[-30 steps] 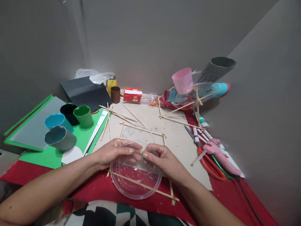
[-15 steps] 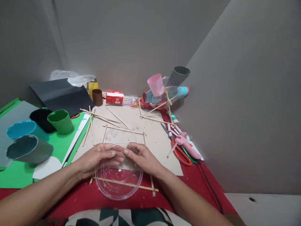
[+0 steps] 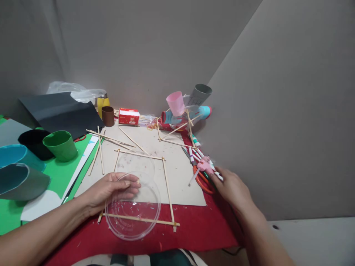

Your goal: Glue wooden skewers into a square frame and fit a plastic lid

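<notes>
My left hand point(image 3: 119, 186) holds a clear round plastic lid point(image 3: 133, 221) by its far edge, above a square frame of wooden sticks point(image 3: 168, 184). A second clear disc point(image 3: 135, 164) shows just beyond it, within the frame. At the right, my right hand point(image 3: 231, 184) is closed round the handle of a pink glue gun point(image 3: 205, 165), which lies over orange-handled scissors point(image 3: 206, 184). The handle is mostly hidden by the fingers.
Green point(image 3: 62, 146), black, blue and grey paper cups stand at the left. Loose sticks point(image 3: 101, 155) lie on beige card point(image 3: 188, 192). Markers point(image 3: 196, 140) lie at the right, near a stick structure with a pink cup point(image 3: 176, 103). A red box point(image 3: 129, 116) is at the back.
My right hand has left the lid and moved right, onto the glue gun. My left hand still holds the lid. The view has shifted slightly to the right.
</notes>
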Tool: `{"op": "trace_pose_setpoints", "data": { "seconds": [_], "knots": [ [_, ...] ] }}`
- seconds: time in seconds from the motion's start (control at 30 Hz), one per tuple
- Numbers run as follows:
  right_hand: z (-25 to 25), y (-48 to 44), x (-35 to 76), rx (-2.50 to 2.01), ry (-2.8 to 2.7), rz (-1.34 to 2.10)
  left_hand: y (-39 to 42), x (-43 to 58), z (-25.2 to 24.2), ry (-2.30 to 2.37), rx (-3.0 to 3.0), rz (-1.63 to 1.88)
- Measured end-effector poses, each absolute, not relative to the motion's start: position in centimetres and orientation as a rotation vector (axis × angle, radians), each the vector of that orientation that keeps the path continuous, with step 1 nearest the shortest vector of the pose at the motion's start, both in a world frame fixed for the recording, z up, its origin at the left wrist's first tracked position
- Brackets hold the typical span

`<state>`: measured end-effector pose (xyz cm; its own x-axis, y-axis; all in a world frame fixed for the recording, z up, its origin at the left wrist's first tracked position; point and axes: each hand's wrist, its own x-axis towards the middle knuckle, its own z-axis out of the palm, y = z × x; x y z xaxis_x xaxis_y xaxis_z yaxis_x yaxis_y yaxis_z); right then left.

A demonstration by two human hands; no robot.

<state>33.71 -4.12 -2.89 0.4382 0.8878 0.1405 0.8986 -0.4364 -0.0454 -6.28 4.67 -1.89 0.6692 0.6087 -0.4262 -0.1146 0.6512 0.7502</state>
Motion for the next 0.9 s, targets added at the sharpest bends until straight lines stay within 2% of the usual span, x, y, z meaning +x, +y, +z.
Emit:
{"op": "trace_pose_setpoints", "data": {
  "seconds": [0.43,0.9],
  "knots": [
    [-3.5,-3.9,35.1,-2.524,-1.637,-0.109,4.6,-6.4,-1.8,0.721,0.769,0.448],
    [-4.5,-4.4,35.4,-2.314,-1.459,0.106,4.6,-6.4,-2.0,0.717,0.773,0.452]
  ]
}}
